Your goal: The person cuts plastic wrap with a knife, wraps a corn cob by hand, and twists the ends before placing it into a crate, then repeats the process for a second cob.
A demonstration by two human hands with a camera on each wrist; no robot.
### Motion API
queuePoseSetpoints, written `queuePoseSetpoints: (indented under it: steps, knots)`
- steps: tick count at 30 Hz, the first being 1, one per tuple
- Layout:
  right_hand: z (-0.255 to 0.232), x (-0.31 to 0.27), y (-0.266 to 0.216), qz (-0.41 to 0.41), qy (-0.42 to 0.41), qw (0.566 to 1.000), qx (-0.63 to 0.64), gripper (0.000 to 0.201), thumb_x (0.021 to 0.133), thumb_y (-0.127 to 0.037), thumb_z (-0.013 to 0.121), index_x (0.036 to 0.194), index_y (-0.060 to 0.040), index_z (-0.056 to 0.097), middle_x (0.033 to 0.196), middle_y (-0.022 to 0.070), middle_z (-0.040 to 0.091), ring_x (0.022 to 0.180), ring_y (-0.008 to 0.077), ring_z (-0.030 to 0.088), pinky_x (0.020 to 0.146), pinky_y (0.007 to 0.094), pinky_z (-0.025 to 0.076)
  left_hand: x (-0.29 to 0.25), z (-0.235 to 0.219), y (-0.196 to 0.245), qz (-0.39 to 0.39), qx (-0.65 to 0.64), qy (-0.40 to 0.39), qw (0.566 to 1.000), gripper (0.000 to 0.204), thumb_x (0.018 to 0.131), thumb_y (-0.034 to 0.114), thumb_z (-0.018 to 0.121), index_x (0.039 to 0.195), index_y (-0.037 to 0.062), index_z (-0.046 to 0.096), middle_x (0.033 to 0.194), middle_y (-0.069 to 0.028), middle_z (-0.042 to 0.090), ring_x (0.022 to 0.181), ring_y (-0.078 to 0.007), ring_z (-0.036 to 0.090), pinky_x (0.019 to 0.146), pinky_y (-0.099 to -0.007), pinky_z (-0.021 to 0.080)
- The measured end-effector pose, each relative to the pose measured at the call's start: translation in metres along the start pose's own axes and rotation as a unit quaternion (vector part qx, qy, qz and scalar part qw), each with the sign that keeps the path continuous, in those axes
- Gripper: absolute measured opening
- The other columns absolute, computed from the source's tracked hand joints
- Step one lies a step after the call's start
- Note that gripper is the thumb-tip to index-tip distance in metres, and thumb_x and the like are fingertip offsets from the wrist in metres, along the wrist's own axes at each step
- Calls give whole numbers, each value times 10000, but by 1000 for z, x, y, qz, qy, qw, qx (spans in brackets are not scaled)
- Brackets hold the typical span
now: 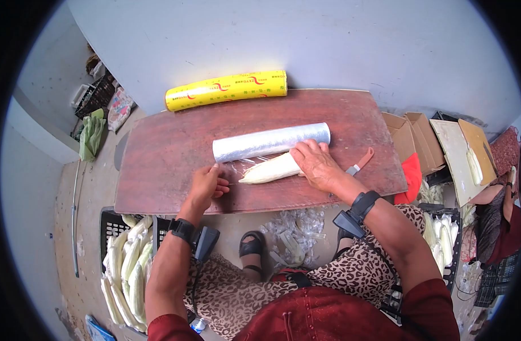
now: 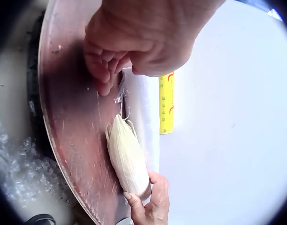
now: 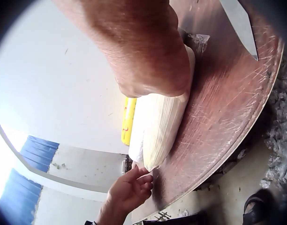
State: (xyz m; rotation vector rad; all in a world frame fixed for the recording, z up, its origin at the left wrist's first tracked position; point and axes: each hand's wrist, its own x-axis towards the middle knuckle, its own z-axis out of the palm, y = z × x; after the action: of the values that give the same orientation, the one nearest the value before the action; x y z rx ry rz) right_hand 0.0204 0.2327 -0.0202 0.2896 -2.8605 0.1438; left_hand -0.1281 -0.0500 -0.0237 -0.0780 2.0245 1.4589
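Observation:
An ear of corn in pale husk [image 1: 270,169] lies on the table, its pointed tip to the left. My right hand [image 1: 317,165] grips its blunt end, thumb on the near side and fingers over the far side. Just behind the corn lies a roll of clear cling film [image 1: 266,141], with a crinkled strip of loose film [image 2: 120,97] at its left end. My left hand [image 1: 205,184] is left of the corn tip, fingers curled, pinching the edge of the film by the roll's end. The fingertips are partly hidden in the left wrist view.
A yellow printed roll [image 1: 226,91] lies along the back edge of the wooden table [image 1: 152,153]. A knife [image 1: 361,161] lies right of my right hand. Crates of corn [image 1: 130,267] stand below on both sides. Scrap film [image 1: 294,233] litters the floor; another person [image 1: 501,210] is at far right.

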Motion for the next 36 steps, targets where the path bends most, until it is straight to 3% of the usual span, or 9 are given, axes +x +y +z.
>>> queuePoseSetpoints:
  steps: [3, 9, 18, 21, 24, 27, 30, 33, 36]
  knots:
    - [0, 0, 0, -3, 0, 1000, 0, 289, 832, -31, 545, 1118, -63, 512, 1133, 94, 505, 1101, 280, 466, 874, 429, 349, 3, 9, 3, -4, -44, 5, 999, 350, 984, 317, 535, 1048, -23, 585, 816, -124, 652, 612, -172, 639, 499, -248, 482]
    - [0, 1, 0, -4, 6, 1000, 7, 280, 844, -43, 538, 1123, -61, 521, 1127, 90, 512, 1091, 274, 469, 871, 426, 350, 13, 19, 5, -11, -15, 35, 999, 225, 956, 267, 607, 980, 43, 599, 765, -58, 643, 578, -128, 620, 457, -231, 455]
    - [2, 0, 0, -5, 2, 1000, -3, 285, 844, -44, 523, 1128, -62, 515, 1137, 98, 506, 1101, 285, 467, 888, 441, 353, 22, -4, -7, 37, 167, 44, 984, 81, 894, 86, 575, 914, 26, 626, 730, -64, 647, 549, -142, 631, 443, -258, 461]
    - [2, -1, 1, -6, 9, 1000, 1, 293, 844, -39, 518, 1136, -60, 511, 1140, 103, 505, 1111, 287, 465, 896, 444, 353, 20, -1, -11, 130, 279, 104, 946, 94, 857, 54, 576, 879, -13, 640, 668, -75, 641, 544, -169, 642, 458, -284, 473]
    - [2, 1, 0, -7, 5, 1000, 14, 301, 842, -33, 517, 1143, -59, 511, 1146, 105, 505, 1120, 286, 464, 903, 442, 353, 15, 7, -14, 194, 202, 125, 952, 132, 859, 60, 582, 928, -33, 644, 678, -86, 647, 551, -165, 635, 507, -295, 494]
    - [0, -1, -2, 1, 6, 1000, 13, 306, 842, -33, 522, 1147, -59, 512, 1153, 100, 507, 1123, 282, 463, 907, 438, 353, 17, 11, -21, 210, 111, 82, 968, 195, 856, 77, 611, 1009, -34, 659, 694, -110, 656, 569, -157, 630, 555, -304, 513]
    - [-4, -2, 0, 6, -2, 1000, 8, 305, 845, -36, 528, 1149, -60, 515, 1155, 94, 512, 1123, 276, 464, 908, 437, 354, 8, 20, -18, 205, 153, 84, 963, 289, 853, 113, 649, 1124, 12, 664, 721, -127, 666, 600, -167, 627, 603, -330, 525]
    - [-2, 0, -1, 6, -8, 1000, 16, 303, 845, -39, 533, 1147, -58, 517, 1151, 93, 514, 1120, 275, 466, 907, 437, 354, 4, 18, -15, 251, 313, 108, 910, 345, 860, 142, 640, 1202, 102, 657, 786, -155, 689, 689, -250, 676, 662, -384, 535]
    - [-2, -1, -1, 3, -3, 1000, 17, 307, 840, -37, 534, 1146, -55, 517, 1146, 99, 514, 1113, 280, 467, 903, 438, 355, 4, 19, -14, 261, 395, 123, 872, 321, 867, 157, 603, 1184, 152, 657, 866, -187, 695, 818, -356, 684, 737, -449, 531]
